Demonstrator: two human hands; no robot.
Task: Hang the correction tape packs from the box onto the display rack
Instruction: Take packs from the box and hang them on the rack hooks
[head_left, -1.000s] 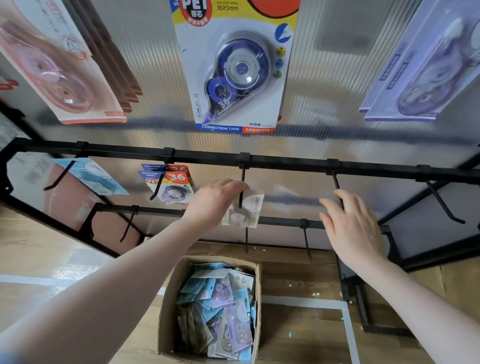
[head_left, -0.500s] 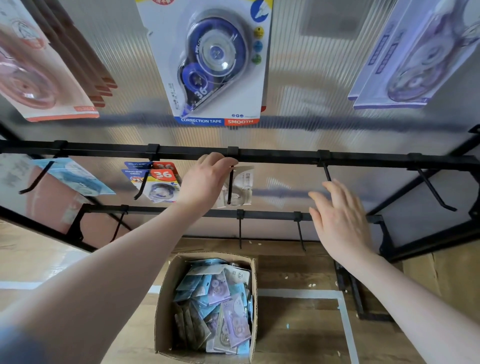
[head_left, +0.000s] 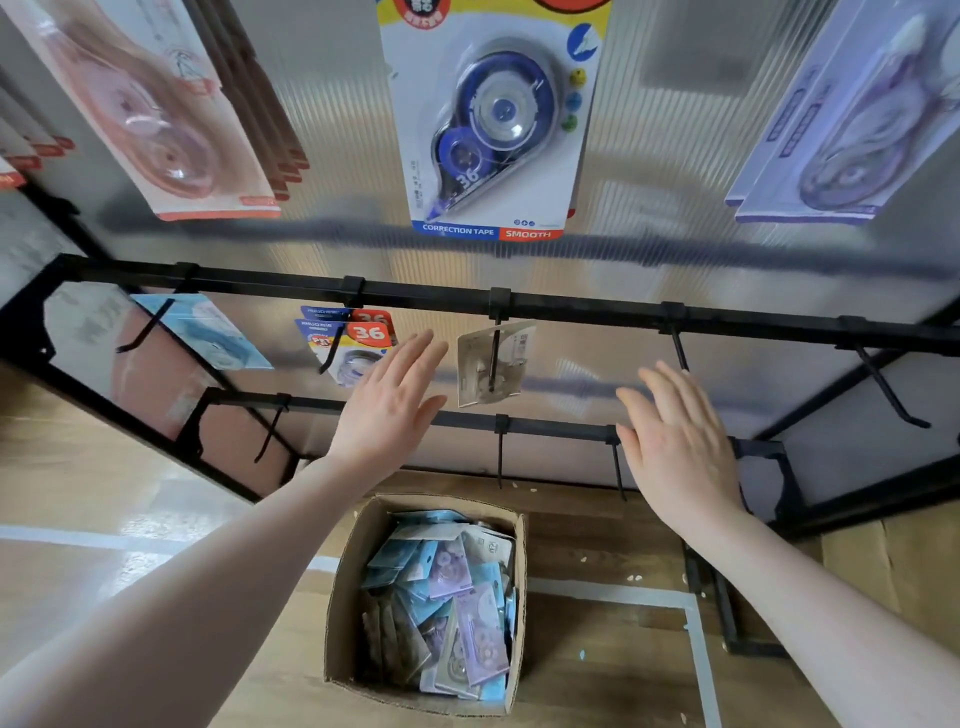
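Progress: early days I'd say, a few hooks carry packs, several are bare, and the box is nowhere near empty.
Landmark: long black metal crossbar (head_left: 571, 312) of the display rack, everything below is placed off that.
Just-hung pack: small pale grey correction tape pack (head_left: 493, 366) hangs on the black hook right under the middle of the crossbar, a bit tilted, nobody touching it.
Left hand: left hand (head_left: 387, 402) sits just below the crossbar, left of that grey pack, fingers straight and spread, holding nothing.
Right hand: right hand (head_left: 675, 436) is below the crossbar too, right of the grey pack, fingers relaxed and loose, also holding nothing.
Already up: red-and-blue "36" packs (head_left: 358, 343) on the hook left of the grey one, and a light blue pack (head_left: 208, 332) further left under the crossbar.
Above the crossbar: big blue-and-white correction tape card (head_left: 493, 119), pink cards (head_left: 156, 114) to its left, lilac cards (head_left: 852, 119) to its right.
Bare hooks: at least two under the right end of the crossbar, plus the lower row.
Still to go: open brown cardboard box (head_left: 343, 597) on the floor well below the crossbar, stuffed with blue and lilac packs (head_left: 447, 608).
Next up (my guess): reach down into the box for another one.
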